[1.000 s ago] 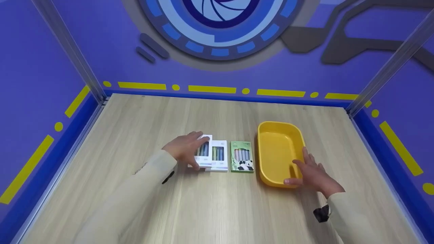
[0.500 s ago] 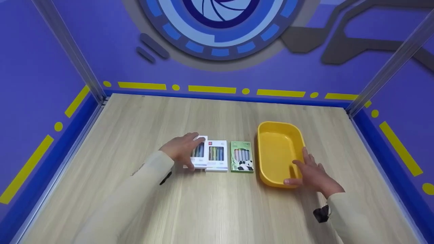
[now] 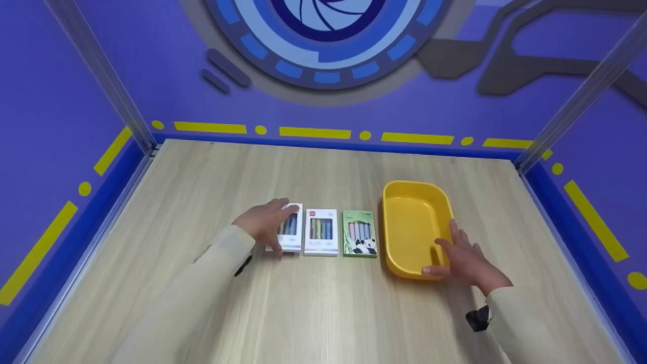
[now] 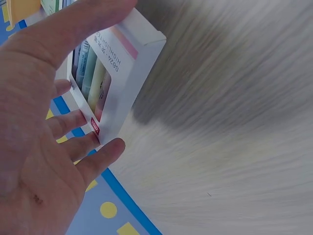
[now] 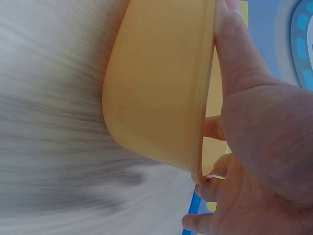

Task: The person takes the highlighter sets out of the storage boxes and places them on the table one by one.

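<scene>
Three marker boxes lie in a row on the wooden table. My left hand (image 3: 260, 222) grips the leftmost one, a white highlighter box (image 3: 292, 228). In the left wrist view my thumb and fingers (image 4: 73, 142) clamp the white highlighter box (image 4: 120, 66) by its ends. Next to it lie a second white box (image 3: 321, 231) and a green box with a panda (image 3: 360, 233). My right hand (image 3: 467, 260) holds the near right corner of the empty yellow tray (image 3: 415, 185), thumb on the front rim. The right wrist view shows my right hand (image 5: 264, 132) pinching the wall of the tray (image 5: 156, 83).
Purple walls with a blue base strip (image 3: 323, 143) close in the table (image 3: 323, 313) at the back and on both sides. Metal posts (image 3: 103, 81) stand in the back corners.
My left hand has slid the white highlighter box to the left, off the edge of the second white box, so the two lie side by side. My right hand has stayed on the tray.
</scene>
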The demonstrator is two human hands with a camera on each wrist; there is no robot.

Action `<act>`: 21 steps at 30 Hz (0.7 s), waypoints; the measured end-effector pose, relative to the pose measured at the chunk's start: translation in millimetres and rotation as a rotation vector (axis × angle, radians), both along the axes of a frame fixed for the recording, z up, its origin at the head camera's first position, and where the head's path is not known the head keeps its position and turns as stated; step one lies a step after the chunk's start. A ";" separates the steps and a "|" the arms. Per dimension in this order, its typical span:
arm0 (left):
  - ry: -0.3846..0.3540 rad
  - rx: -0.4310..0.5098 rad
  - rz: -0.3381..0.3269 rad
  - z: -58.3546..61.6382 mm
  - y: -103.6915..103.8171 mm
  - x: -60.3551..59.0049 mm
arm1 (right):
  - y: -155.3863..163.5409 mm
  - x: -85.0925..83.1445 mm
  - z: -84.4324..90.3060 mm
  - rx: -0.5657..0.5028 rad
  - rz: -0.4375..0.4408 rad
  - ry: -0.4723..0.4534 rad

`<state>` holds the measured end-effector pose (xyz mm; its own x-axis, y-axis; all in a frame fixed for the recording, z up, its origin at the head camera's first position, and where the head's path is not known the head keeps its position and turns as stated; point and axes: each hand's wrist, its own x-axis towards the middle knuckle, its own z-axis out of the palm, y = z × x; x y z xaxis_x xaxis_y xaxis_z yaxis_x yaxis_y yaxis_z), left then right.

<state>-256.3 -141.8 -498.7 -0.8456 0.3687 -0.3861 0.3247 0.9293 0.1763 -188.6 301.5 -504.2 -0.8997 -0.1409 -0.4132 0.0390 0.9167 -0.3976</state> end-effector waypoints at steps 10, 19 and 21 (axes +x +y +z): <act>-0.027 0.006 0.030 -2.5 -3.0 0.1 | -0.8 0.7 2.0 -0.005 -0.006 -0.007; -0.026 0.009 0.058 -9.9 -6.2 -0.4 | -0.2 1.4 2.2 -0.010 0.000 0.005; -0.026 0.016 0.062 -10.6 -7.0 -0.2 | 0.1 1.8 2.1 -0.011 0.002 0.006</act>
<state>-256.6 -148.8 -509.3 -0.8568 0.3225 -0.4024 0.2620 0.9443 0.1990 -186.8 301.6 -502.0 -0.9016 -0.1473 -0.4067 0.0348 0.9125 -0.4076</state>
